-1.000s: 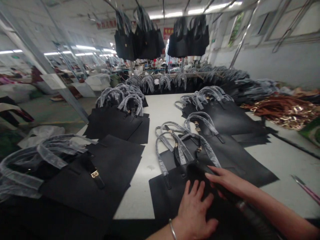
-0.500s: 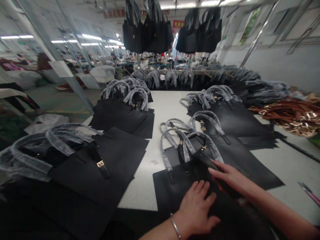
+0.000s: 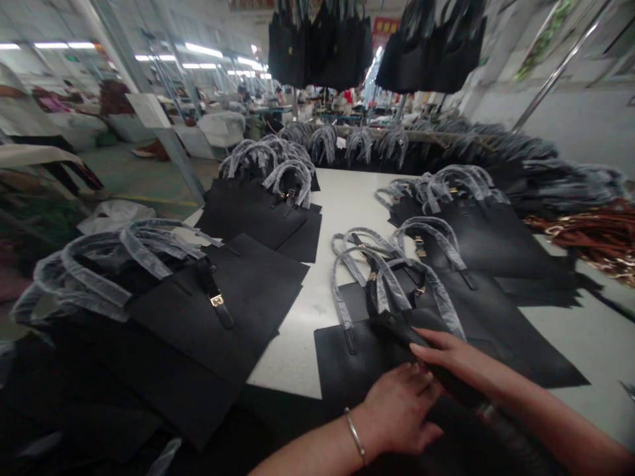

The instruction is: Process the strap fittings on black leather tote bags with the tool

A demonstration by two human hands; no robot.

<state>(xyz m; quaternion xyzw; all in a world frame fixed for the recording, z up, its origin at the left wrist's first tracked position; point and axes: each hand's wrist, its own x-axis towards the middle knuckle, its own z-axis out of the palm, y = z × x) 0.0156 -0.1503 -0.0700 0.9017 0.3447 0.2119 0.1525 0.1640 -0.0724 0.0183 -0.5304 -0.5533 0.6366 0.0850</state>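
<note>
Hanging bags [image 3: 335, 53] overlook panels [image 3: 342, 370] on a white table [image 3: 347, 188].

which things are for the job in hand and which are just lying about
Likely in the job:
flat black bag panel with clear wrapped handle, by the left hand
long dark object in the right hand, unclear what

Apparently apart from it:
brown straps with shiny gold fittings, right edge
black bags hanging overhead

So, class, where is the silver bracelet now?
In the head view, the silver bracelet is low, just right of centre, around the wrist of the left hand; the right hand is up and rightward.
</note>
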